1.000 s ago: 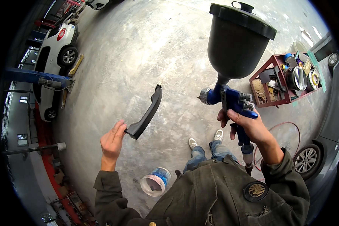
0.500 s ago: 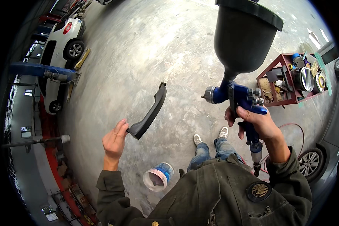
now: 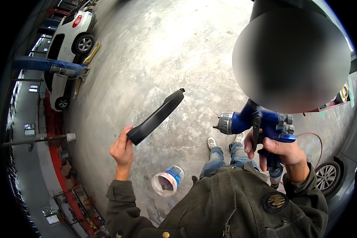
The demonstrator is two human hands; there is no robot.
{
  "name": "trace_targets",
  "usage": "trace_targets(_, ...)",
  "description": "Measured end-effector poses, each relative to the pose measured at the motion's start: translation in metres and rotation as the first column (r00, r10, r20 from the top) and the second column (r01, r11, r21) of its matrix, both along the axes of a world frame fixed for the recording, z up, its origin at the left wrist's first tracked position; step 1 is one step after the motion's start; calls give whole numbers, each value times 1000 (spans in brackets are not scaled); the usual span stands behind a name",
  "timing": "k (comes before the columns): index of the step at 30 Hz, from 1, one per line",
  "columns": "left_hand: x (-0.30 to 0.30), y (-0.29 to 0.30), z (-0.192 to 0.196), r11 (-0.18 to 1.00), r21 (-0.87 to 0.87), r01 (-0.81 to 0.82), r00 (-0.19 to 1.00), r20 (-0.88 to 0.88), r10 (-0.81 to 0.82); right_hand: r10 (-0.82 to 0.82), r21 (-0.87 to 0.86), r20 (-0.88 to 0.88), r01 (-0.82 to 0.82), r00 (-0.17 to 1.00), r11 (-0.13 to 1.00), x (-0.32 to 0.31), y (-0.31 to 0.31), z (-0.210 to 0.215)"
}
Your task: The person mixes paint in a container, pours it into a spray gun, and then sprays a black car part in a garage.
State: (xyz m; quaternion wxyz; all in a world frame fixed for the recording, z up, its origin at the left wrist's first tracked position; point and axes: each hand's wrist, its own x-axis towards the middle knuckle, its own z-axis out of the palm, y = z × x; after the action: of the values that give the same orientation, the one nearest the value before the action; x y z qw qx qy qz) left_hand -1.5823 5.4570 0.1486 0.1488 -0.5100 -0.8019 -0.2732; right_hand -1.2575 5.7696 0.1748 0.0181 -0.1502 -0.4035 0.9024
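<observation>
Pinched by one end in the fingers of my left hand [image 3: 122, 152] is a black car door handle [image 3: 156, 118]. It slants up and to the right over the floor, its broad smooth face showing. My right hand [image 3: 286, 152] grips a blue spray gun [image 3: 244, 122], fingers around its grip and at the trigger. The gun's silver nozzle [image 3: 225, 122] points left, toward the handle's side but well apart from it. A dark cup [image 3: 273, 5] sits on top of the gun, mostly lost in a round blur.
A white bucket [image 3: 178, 175] with a blue label stands on the concrete floor before me. A red hose [image 3: 320, 147] curves at right beside a dark car's wheel [image 3: 328, 175]. Far left are a white car [image 3: 63, 33] and a blue lift arm [image 3: 35, 63]. A red cart [image 3: 331, 104] is mostly hidden.
The door handle has turned in my left hand, now showing its broad face. The spray gun has moved down and right, and its cup looms larger, covering most of the cart.
</observation>
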Motion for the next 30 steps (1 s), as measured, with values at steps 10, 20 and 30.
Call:
trace_targets(10, 1, -11, -3, 998, 39, -44, 998, 44, 42, -100, -8, 27, 100, 995, 995, 0, -4, -3)
trace_targets(20, 2, -5, 0, 1000, 3, 5, 1000, -15, -5, -14, 24, 26, 13, 1000, 1000, -11, -14, -3)
trace_targets(30, -7, -1, 3, 957, -261, 128, 910, -353, -218, 44, 104, 85, -53, 995, 993, -31, -23, 4)
